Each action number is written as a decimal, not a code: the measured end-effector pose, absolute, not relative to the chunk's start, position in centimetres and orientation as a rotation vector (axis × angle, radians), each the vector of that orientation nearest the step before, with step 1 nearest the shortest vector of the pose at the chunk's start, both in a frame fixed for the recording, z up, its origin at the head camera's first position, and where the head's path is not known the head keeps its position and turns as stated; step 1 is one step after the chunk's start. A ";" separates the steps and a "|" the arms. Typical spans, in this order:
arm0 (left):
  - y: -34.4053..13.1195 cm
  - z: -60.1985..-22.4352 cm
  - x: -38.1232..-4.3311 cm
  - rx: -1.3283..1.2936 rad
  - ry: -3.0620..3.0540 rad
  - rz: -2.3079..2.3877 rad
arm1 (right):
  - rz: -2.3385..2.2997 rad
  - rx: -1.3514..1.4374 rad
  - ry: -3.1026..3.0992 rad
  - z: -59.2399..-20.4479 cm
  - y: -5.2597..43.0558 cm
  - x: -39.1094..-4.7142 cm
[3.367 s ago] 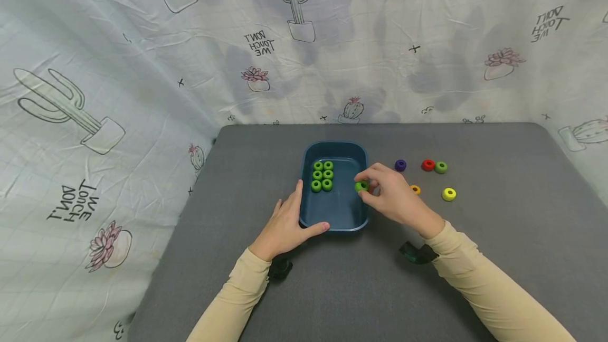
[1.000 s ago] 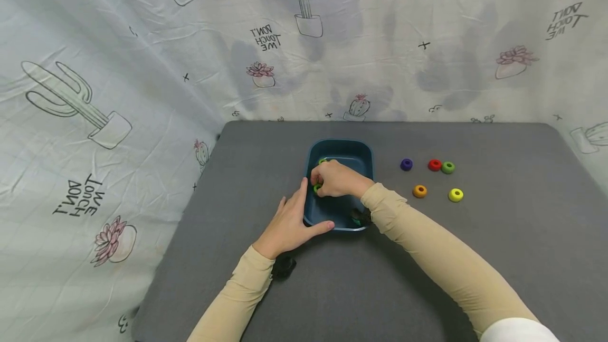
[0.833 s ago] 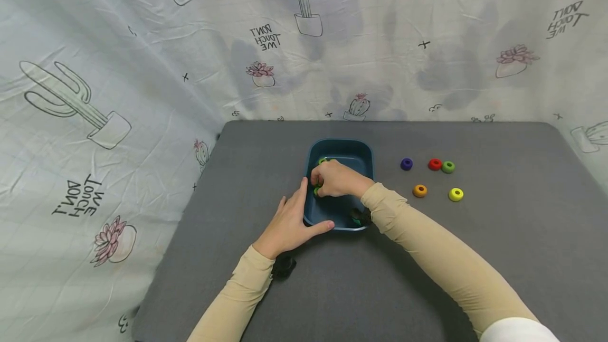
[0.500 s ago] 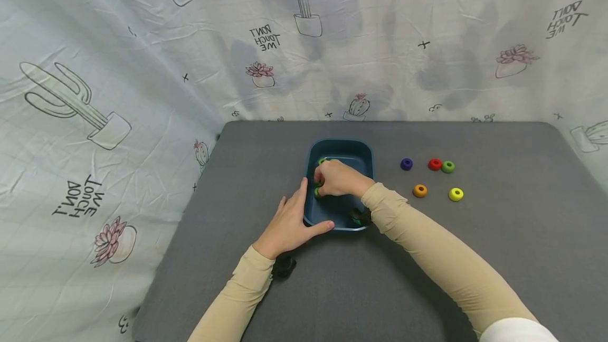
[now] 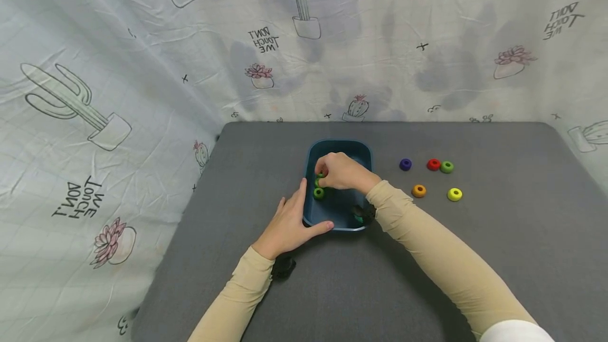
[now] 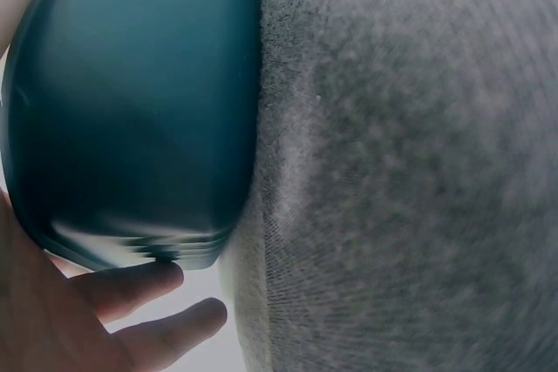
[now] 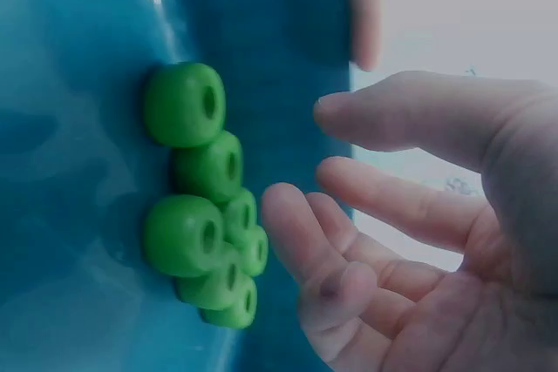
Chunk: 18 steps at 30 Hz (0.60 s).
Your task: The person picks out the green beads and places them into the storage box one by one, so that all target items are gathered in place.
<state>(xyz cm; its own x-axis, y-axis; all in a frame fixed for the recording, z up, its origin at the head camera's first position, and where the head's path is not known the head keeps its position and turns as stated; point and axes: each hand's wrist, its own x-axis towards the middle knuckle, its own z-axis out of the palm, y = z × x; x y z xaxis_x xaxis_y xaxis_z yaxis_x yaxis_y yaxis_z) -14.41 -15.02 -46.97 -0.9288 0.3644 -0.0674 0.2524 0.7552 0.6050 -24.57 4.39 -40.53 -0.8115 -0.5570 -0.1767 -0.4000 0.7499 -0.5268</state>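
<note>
My left hand rests against the near left corner of a dark blue plastic tray, fingers straight along its side and thumb over the front rim. In the left wrist view two fingertips touch the tray wall. Over the left part of the tray hovers my right hand, fingers loosely bent and holding nothing. Several green beads with holes stand in two rows inside; the nearest green bead shows below the right hand, which partly covers the others. The right wrist view shows the same rows, nearest bead, apart from the fingers.
Right of the tray lie a purple bead, a red bead beside a green bead, an orange bead and a yellow bead on the grey table. A patterned curtain hangs behind.
My right hand carried a green bead from the tray's right rim to the near end of the left row, let go, and drew back slightly up and away. My left hand stayed at the tray.
</note>
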 end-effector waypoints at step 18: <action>-14.9 -46.9 -14.4 0.477 2.754 0.945 | -0.855 -0.769 2.719 -37.5 8.8 -22.5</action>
